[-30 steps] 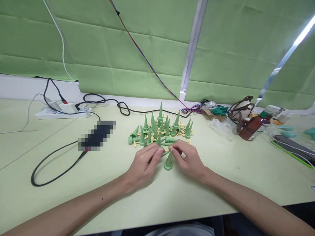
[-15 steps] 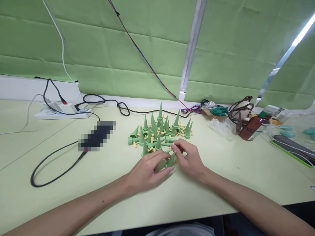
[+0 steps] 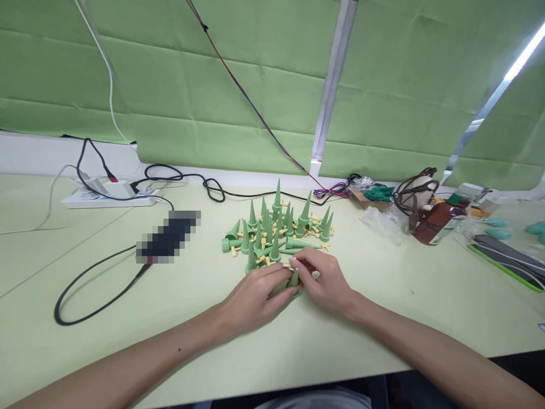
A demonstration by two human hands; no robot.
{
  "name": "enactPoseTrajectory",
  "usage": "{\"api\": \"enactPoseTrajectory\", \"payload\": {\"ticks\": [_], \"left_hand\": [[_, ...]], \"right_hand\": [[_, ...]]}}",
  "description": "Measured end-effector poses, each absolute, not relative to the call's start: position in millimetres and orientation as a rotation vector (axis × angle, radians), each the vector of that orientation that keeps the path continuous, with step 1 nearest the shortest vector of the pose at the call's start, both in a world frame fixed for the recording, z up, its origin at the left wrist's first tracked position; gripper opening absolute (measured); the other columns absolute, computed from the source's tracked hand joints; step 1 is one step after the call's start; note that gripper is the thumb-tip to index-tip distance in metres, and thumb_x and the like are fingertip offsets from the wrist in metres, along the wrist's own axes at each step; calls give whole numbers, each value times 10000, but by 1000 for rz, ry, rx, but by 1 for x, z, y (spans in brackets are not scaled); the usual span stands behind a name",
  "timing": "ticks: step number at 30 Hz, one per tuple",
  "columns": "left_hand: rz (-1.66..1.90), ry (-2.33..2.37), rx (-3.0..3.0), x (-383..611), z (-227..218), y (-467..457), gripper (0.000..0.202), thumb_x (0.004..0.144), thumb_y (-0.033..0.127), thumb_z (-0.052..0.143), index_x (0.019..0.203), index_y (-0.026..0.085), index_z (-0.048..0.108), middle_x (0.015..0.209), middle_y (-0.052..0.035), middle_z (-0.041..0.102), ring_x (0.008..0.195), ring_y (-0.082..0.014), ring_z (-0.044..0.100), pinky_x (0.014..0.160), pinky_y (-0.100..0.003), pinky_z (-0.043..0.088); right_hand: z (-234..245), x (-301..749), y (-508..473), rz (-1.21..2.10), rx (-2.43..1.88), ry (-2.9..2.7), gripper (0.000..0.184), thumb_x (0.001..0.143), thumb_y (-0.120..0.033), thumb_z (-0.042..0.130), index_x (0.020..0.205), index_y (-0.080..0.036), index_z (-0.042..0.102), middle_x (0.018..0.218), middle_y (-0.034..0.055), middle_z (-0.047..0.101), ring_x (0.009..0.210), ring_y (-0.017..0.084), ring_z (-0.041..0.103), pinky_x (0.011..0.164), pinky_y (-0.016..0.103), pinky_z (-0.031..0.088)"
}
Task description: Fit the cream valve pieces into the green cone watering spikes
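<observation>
My left hand (image 3: 261, 292) curls its thumb and fingers around a green cone-shaped spike (image 3: 294, 278), whose tip points up near the table. My right hand (image 3: 326, 278) is closed in a pinch just beside it. At its fingertips a small yellow T-shaped fitting (image 3: 288, 265) shows, partly covered by the fingers. Right behind both hands lies a cluster of green spikes (image 3: 267, 226), several upright and others on their sides. Yellow fittings (image 3: 234, 252) are scattered among them. The base of the spike in my left hand is mostly hidden.
A blurred dark device (image 3: 168, 236) with a looped black cable lies left, near a white power strip (image 3: 110, 197). On the right are a plastic bag (image 3: 385, 222), a brown bottle (image 3: 438, 221) and a dark, green-edged object (image 3: 506, 261). Red and blue wires (image 3: 332, 190) lie at the back.
My right hand has moved slightly left and down, closer to the left hand. The spike between them is now more covered by fingers, and a lying spike behind shows more fully.
</observation>
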State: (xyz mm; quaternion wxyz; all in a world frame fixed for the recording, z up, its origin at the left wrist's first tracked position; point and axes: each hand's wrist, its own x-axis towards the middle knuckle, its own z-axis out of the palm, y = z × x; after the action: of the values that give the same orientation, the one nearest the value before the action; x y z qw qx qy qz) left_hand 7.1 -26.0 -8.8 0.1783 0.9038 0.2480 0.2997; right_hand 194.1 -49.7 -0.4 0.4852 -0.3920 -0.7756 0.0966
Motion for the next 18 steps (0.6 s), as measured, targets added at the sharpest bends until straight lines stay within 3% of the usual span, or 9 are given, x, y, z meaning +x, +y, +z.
{"api": "enactPoseTrajectory", "payload": {"ticks": [12, 18], "left_hand": [[793, 663, 2584, 7, -4, -27, 145, 893, 154, 518, 760, 198, 483, 667, 24, 465, 592, -134, 432, 539, -253, 336], [832, 610, 2578, 8, -3, -28, 123, 867, 123, 509, 769, 196, 500, 656, 28, 469, 557, -121, 413, 523, -249, 337]], "right_hand": [[-2, 195, -48, 240, -962, -1904, 208, 1004, -242, 471, 835, -198, 584, 693, 7, 568, 598, 137, 505, 569, 263, 416], [-1, 194, -49, 252, -965, -1902, 227, 1010, -260, 476, 817, -200, 578, 689, 9, 575, 601, 139, 512, 575, 262, 423]]}}
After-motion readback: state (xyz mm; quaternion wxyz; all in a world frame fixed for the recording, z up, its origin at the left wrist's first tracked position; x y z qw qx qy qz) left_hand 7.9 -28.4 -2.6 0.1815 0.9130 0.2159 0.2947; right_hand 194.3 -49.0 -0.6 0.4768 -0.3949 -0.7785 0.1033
